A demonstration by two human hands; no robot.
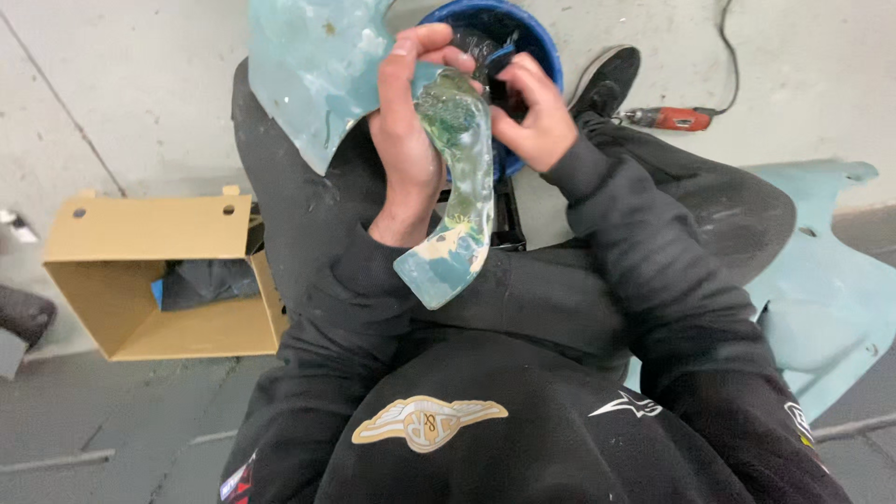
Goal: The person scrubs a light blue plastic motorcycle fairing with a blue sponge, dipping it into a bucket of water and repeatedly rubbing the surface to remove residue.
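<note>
My left hand (408, 140) grips a pale turquoise curved body panel (313, 65), whose worn narrow arm (457, 224) runs down over my lap. My right hand (532, 112) is closed on a small dark piece, likely a wet sanding sheet, pressed at the panel's wet, foamy patch (453, 107). What exactly it holds is partly hidden by the fingers. Both arms wear black sleeves.
A blue bucket (537, 37) stands behind the hands. An open cardboard box (140, 280) with dark material inside sits at the left. A red power tool (677, 119) with a cord lies at the upper right. Another turquoise panel (831, 289) lies on the floor at the right.
</note>
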